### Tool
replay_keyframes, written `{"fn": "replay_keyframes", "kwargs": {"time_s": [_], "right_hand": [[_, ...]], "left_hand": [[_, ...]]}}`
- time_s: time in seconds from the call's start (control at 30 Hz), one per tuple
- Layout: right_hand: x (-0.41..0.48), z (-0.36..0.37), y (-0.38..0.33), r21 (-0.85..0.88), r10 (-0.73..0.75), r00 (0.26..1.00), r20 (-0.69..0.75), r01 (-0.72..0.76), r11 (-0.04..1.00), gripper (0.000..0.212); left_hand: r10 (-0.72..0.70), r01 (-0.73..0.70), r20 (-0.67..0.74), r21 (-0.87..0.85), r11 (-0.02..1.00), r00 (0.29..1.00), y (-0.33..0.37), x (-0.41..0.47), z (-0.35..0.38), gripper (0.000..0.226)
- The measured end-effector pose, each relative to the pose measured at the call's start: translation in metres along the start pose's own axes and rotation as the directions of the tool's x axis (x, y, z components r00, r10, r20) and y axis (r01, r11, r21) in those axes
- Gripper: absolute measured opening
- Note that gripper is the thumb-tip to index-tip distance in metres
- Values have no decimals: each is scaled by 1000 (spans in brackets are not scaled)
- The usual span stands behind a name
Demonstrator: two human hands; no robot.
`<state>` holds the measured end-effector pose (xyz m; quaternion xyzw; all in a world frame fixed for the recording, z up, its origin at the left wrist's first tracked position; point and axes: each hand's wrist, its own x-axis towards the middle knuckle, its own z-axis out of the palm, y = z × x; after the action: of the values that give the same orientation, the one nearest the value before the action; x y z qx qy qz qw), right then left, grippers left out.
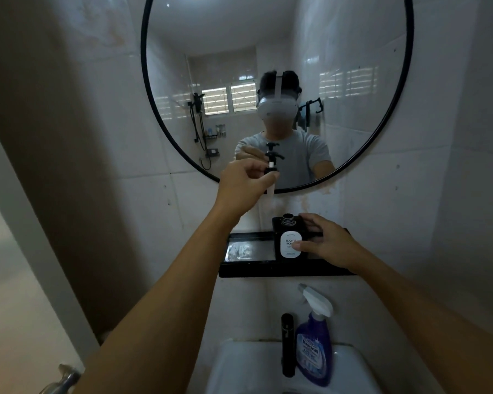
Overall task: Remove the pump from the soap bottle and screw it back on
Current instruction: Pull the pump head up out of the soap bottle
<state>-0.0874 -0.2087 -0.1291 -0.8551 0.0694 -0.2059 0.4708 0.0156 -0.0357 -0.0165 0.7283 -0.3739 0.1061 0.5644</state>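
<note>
Operator: Two items stand nearest me at the basin (239,362): a black tap (287,345) and, just beside it, a purple spray bottle (315,351) labelled "Magiclean"; I cannot read its smaller print.

Checker: Next level up?

Operator: I see a black wall shelf (248,270). Its left half is bare and glossy. The soap bottle (289,237), black with a white label reading "HAND SOAP", stands on the right half. Its threaded neck is uncapped. I cannot tell its contents.

Checker: Grip status?

Operator: My right hand (328,244) wraps the bottle's side, thumb on the label. My left hand (244,186) pinches the pump (271,160) at its collar, above and left of the neck, well apart from it, with the dip tube hanging below the fingers.

Checker: Background?

Operator: I note a round black-rimmed mirror (410,89) on white tile, behind the pump.
</note>
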Motion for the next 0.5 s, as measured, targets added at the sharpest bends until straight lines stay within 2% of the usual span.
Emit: {"fn": "replay_keyframes", "kwargs": {"time_s": [0.2,0.5], "right_hand": [[1,0,1,-7,-10,1000,-3,10,1000,81],[2,0,3,12,-8,1000,2,8,1000,81]], "left_hand": [[2,-7,-33,-159,987,999,-5,2,17,16],[-4,-5,-49,-179,984,999,-20,4,35,26]]}}
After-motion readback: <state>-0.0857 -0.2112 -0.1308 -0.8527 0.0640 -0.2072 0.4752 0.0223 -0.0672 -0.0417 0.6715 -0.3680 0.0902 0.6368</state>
